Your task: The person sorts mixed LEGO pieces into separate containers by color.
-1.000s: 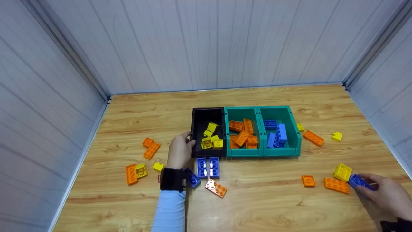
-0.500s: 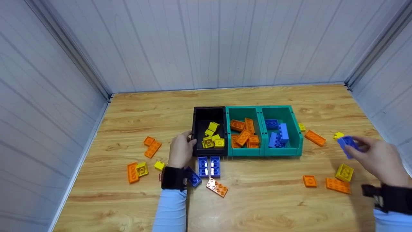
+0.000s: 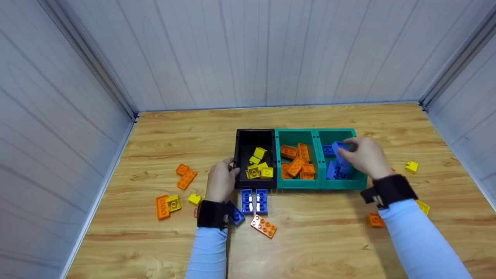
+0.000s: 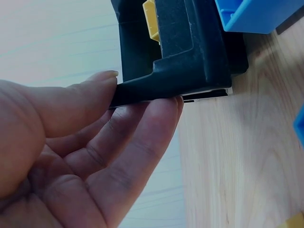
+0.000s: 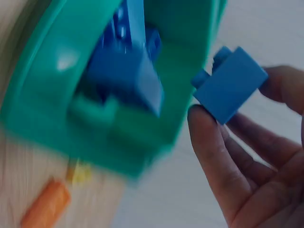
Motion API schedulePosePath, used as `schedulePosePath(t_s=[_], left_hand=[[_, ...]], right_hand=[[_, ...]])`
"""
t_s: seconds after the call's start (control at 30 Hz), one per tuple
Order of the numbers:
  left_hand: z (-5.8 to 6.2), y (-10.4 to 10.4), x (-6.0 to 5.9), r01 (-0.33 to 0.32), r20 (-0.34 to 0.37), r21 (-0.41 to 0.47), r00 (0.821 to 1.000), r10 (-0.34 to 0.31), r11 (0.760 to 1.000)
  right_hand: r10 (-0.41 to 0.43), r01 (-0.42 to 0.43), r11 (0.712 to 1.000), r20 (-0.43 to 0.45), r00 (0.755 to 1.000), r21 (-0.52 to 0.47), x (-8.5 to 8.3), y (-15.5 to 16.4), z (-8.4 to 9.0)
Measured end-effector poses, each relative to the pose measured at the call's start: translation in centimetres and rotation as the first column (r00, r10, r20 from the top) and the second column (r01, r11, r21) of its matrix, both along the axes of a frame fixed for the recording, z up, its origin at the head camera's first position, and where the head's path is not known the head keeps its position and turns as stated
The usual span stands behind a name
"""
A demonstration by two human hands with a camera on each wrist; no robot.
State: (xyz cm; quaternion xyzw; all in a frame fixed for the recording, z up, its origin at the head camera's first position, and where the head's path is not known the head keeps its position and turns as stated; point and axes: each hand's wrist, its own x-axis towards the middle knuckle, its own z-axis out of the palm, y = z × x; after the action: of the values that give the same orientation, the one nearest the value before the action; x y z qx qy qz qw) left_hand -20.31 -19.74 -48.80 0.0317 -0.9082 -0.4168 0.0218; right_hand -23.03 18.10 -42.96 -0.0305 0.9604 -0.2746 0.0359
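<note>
My left hand (image 3: 220, 181) grips the left side of the black bin (image 3: 255, 139), which has several yellow bricks (image 3: 259, 152) in it. In the left wrist view, the thumb lies on one side of the bin wall (image 4: 183, 78) and the fingers on the other. My right hand (image 3: 368, 158) is over the right green bin (image 3: 336, 135). Between thumb and fingers it pinches a blue toy brick (image 5: 232, 85), held above other blue bricks (image 3: 330, 169) in that bin. Its studs point toward the bin in the right wrist view.
The middle green bin (image 3: 295, 136) holds several orange bricks (image 3: 296, 166). Blue bricks (image 3: 261, 201) and an orange brick (image 3: 264, 226) lie in front of the black bin. Orange and yellow bricks (image 3: 173, 202) are scattered at left. A yellow brick (image 3: 412, 167) lies at right; the right arm covers others.
My right hand has picked up the blue brick from the right of the table and carried it up and left to over the right green bin. The left hand keeps its grip on the black bin.
</note>
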Motion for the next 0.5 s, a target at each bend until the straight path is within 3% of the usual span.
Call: schedulePosePath(t_s=[0.23, 0.5], left_hand=[[-0.1, 0.2, -0.1, 0.003, 0.007, 0.013, 1.000, -0.003, 1.000], [0.0, 0.1, -0.1, -0.008, 0.021, 0.026, 1.000, 0.008, 1.000]], right_hand=[[-0.021, 0.021, 1.000, 0.040, 0.999, 0.010, -1.9, -2.0, -1.2], [0.011, -0.011, 1.000, -0.010, 1.000, 0.007, -1.3, -1.9, -0.7]])
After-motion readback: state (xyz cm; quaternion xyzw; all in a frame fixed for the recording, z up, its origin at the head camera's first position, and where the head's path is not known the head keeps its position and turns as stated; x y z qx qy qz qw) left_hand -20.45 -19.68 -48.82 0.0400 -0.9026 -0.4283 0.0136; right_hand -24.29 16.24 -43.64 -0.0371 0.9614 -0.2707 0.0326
